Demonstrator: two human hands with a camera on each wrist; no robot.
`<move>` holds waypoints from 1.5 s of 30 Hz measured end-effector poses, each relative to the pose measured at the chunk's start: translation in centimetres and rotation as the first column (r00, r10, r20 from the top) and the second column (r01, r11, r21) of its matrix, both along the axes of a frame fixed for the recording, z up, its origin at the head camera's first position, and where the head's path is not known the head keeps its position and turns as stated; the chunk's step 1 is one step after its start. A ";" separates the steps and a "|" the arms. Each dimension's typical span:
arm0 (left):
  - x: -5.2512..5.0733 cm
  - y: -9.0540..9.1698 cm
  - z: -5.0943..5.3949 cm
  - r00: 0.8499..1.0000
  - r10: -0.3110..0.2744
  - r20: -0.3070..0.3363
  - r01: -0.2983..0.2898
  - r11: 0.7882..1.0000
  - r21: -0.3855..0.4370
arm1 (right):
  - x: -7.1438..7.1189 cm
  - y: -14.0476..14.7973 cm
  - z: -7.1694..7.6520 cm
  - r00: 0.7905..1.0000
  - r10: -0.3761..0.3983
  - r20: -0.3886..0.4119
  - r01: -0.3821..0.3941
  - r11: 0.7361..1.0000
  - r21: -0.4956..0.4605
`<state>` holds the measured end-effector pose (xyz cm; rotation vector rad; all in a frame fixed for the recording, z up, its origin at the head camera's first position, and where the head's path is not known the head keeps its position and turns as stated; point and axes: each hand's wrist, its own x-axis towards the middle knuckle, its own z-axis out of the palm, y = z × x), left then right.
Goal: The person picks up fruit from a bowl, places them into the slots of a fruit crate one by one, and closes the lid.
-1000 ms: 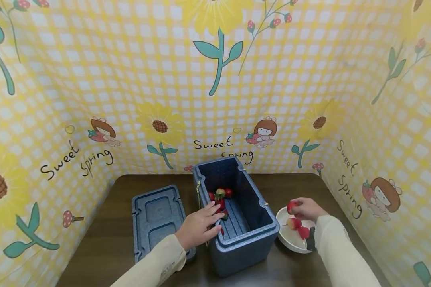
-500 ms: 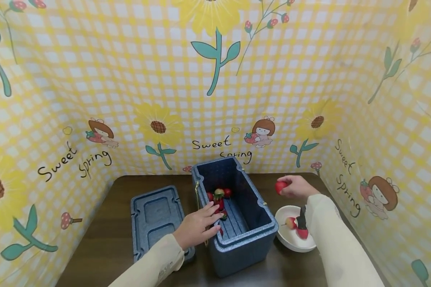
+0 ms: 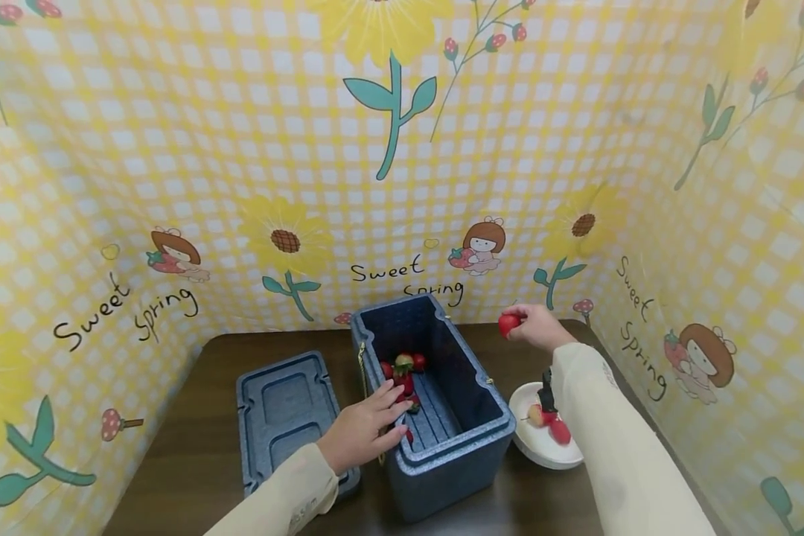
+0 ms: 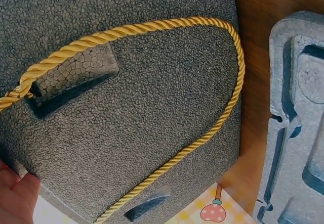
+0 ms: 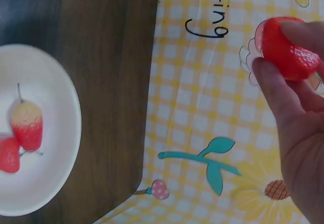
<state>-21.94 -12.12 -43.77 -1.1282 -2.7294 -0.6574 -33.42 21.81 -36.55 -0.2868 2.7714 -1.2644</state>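
Note:
Near the back right of the table, my right hand [image 3: 539, 326] pinches a red strawberry [image 3: 508, 325] in the air. Its bumpy skin shows between thumb and fingers in the right wrist view, where the strawberry [image 5: 288, 52] is close up. My left hand [image 3: 360, 435] rests on the left rim of a dark blue foam box [image 3: 445, 495], fingers extended over the inside. Several red strawberries [image 3: 406, 383], some with green leaves, lie within the box along its left side. A white bowl [image 3: 554, 461] right of the box holds a few red and cream fruits [image 3: 559, 431], partly hidden by the right wrist's black strap.
The box's blue-grey lid [image 3: 288, 417] lies on the brown table [image 3: 187, 439] left of the box. A gold rope [image 4: 177, 155] loops along the box's outer left side. A yellow checked cloth [image 3: 241, 134] with printed flowers hangs around the table.
My right hand has lifted the strawberry out of the white bowl and moved it back and leftward, beside the box's far right side. The left hand stays on the rim.

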 end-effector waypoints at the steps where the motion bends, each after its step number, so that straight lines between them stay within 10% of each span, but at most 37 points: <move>1: 0.0 0.0 0.0 1.000 -0.002 -0.007 0.002 1.000 0.000 | -0.2 -0.2 0.2 1.000 -0.007 -0.014 0.007 1.000 0.002; 21: -0.5 -0.2 0.2 0.972 -0.079 -0.223 0.063 0.995 -0.075 | -2.1 -8.6 0.4 0.998 0.052 0.017 -0.052 0.999 -0.010; 29: -0.2 -0.6 0.9 0.986 -0.107 -0.128 0.084 0.982 -0.171 | -1.9 -11.5 0.1 0.993 0.107 0.055 -0.108 0.994 0.025; 37: -2.2 -0.4 0.8 0.954 -0.236 -0.183 0.209 0.965 -0.156 | -2.5 -11.8 -0.1 0.993 0.109 0.055 -0.112 0.992 0.057; 45: -1.8 -0.8 0.0 0.933 -0.215 -0.287 0.197 0.976 -0.092 | -2.4 -13.3 -0.6 0.992 0.120 0.048 -0.123 0.990 0.062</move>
